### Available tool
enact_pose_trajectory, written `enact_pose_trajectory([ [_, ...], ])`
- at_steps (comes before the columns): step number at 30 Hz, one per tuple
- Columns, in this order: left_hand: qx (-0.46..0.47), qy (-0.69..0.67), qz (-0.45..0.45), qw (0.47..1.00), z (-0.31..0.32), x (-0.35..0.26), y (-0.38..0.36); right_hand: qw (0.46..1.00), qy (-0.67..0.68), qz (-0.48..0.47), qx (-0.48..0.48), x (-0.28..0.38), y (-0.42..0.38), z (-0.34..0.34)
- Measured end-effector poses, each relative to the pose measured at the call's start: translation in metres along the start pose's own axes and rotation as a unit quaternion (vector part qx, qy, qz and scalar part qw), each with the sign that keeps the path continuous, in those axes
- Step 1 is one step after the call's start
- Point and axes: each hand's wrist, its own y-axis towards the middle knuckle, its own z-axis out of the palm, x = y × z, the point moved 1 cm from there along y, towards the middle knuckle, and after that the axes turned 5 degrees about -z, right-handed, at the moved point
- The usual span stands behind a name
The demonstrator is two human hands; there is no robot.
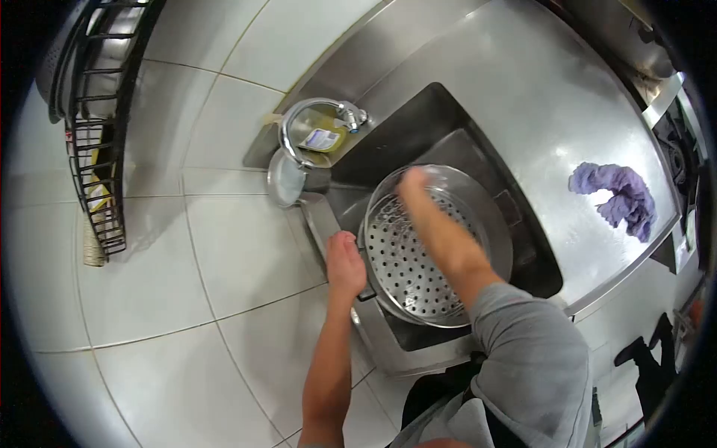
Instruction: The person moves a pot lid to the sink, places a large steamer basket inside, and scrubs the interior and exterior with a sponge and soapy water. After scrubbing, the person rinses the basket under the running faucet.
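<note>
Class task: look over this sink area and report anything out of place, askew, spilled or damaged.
Nothing looks damaged or spilled. The only loose item is a crumpled purple cloth lying on the steel drainboard. The perforated steamer pan sits tilted in the sink, steadied by the left hand.

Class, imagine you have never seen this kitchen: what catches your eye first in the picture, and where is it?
First, the round perforated steel steamer pot tilted in the steel sink. The left hand grips its near rim while the blurred right hand reaches inside. Next, a crumpled purple cloth lies on the steel drainboard to the right.

A grey sleeve (526, 351) covers the right arm above the elbow; the left forearm (328, 373) is bare.
</note>
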Motion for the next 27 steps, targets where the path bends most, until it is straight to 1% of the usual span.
enact_pose_trajectory([
  [1, -0.007, 0.013, 0.021, 1.000, -0.003, -0.004, 0.005, 0.998, 0.026, 0.052, -0.017, 0.017, 0.015, -0.004],
  [2, 0.005, -0.002, 0.008, 1.000, -0.003, -0.002, 0.007, 0.997, 0.027, 0.063, -0.020, 0.021, 0.018, -0.005],
  [3, 0.005, -0.006, 0.009, 1.000, 0.001, -0.001, 0.009, 1.000, 0.002, 0.024, -0.002, 0.012, 0.007, -0.002],
  [5, 0.001, -0.008, 0.016, 1.000, 0.001, 0.003, 0.013, 0.987, -0.073, -0.128, 0.071, -0.035, -0.050, 0.011],
  [6, -0.002, -0.006, 0.007, 1.000, 0.000, 0.002, 0.012, 0.977, -0.093, -0.166, 0.099, -0.045, -0.066, 0.014],
  [7, 0.004, -0.001, 0.018, 1.000, 0.002, 0.001, 0.015, 0.973, -0.104, -0.180, 0.105, -0.040, -0.066, 0.016],
  [8, 0.006, 0.004, 0.028, 1.000, 0.000, 0.002, 0.015, 0.973, -0.112, -0.168, 0.109, -0.028, -0.055, 0.017],
  [9, -0.002, 0.002, 0.022, 1.000, 0.000, 0.003, 0.021, 0.968, -0.136, -0.166, 0.132, -0.031, -0.051, 0.017],
  [10, -0.002, 0.000, -0.001, 1.000, 0.002, 0.005, 0.021, 0.931, -0.224, -0.233, 0.169, -0.067, -0.047, 0.015],
  [12, -0.009, -0.011, -0.033, 0.999, 0.006, 0.009, 0.027, 0.907, -0.216, -0.194, 0.307, -0.078, -0.102, -0.032],
  [14, -0.014, -0.045, -0.059, 0.997, 0.007, 0.015, 0.026, 0.899, -0.188, -0.050, 0.394, -0.034, -0.128, -0.068],
  [15, -0.019, -0.048, -0.063, 0.997, 0.005, 0.013, 0.023, 0.854, -0.295, -0.048, 0.427, -0.009, -0.129, -0.081],
  [16, -0.012, -0.069, -0.083, 0.994, 0.004, 0.009, 0.025, 0.796, -0.396, -0.049, 0.455, 0.009, -0.123, -0.088],
  [17, -0.004, -0.089, -0.106, 0.990, 0.003, 0.006, 0.024, 0.744, -0.418, -0.358, 0.379, -0.006, -0.091, -0.086],
  [18, -0.010, -0.089, -0.107, 0.990, 0.002, 0.004, 0.025, 0.638, -0.401, -0.567, 0.333, 0.006, -0.076, -0.073],
  [19, -0.027, -0.076, -0.087, 0.993, 0.002, 0.001, 0.027, 0.551, -0.387, -0.640, 0.369, 0.018, -0.056, -0.053],
  [20, -0.038, -0.061, -0.073, 0.995, 0.001, 0.001, 0.023, 0.481, -0.400, -0.652, 0.428, 0.007, -0.031, -0.039],
  [21, -0.038, -0.062, -0.076, 0.994, 0.004, 0.001, 0.018, 0.405, -0.410, -0.659, 0.483, 0.006, -0.030, -0.030],
  [22, -0.030, -0.067, -0.072, 0.995, 0.003, 0.003, 0.021, 0.383, -0.364, -0.677, 0.512, -0.012, -0.040, -0.035],
  [23, -0.022, -0.072, -0.069, 0.995, 0.002, 0.005, 0.026, 0.360, -0.318, -0.692, 0.540, -0.016, -0.075, -0.045],
  [24, -0.020, -0.067, -0.071, 0.995, -0.001, 0.005, 0.025, 0.243, -0.365, -0.719, 0.540, -0.011, -0.094, -0.058],
  [25, -0.003, -0.087, -0.060, 0.994, -0.001, 0.003, 0.026, 0.246, -0.366, -0.719, 0.536, -0.009, -0.069, -0.046],
  [26, 0.012, -0.108, -0.052, 0.993, 0.000, 0.003, 0.024, 0.326, -0.432, -0.672, 0.505, -0.009, -0.017, -0.027],
  [27, 0.012, -0.106, -0.051, 0.993, 0.001, 0.005, 0.024, 0.402, -0.488, -0.617, 0.468, -0.011, 0.013, -0.014],
])
